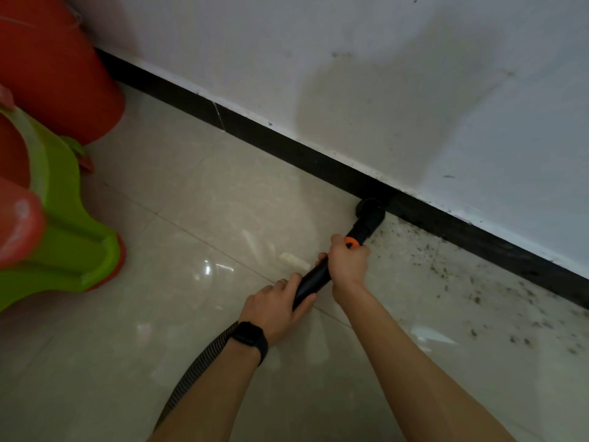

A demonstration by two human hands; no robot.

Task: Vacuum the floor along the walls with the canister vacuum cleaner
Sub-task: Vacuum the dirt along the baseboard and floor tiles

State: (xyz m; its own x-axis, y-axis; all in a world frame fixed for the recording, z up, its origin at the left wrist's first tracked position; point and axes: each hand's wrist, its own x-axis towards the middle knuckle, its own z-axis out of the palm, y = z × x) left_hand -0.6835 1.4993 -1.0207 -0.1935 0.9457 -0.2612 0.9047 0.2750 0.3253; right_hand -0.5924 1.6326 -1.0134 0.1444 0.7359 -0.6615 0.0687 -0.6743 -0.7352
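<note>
1. Floor (191, 218) – judged about part done: the tiles left of the nozzle (369, 215) look clean, while dark specks (478, 282) are strewn to its right, so that stretch is left.
2. Wall (382, 74) – its foot is lined by a black skirting (287, 145), the edge to be followed; it runs down and to the right out of view.
3. Stools (63, 234), green and red, are stacked at the left, well apart from the work; open tile lies between.
4. Hose (197, 368) is trailed back under the left forearm; the canister is not seen.
5. Wand (314, 279) is gripped by both hands: the left hand (274, 306) is wrapped round its rear end, the right hand (349, 266) round it nearer the orange collar.
6. The nozzle is set on the floor, touching the skirting, at the near edge of the specks.
</note>
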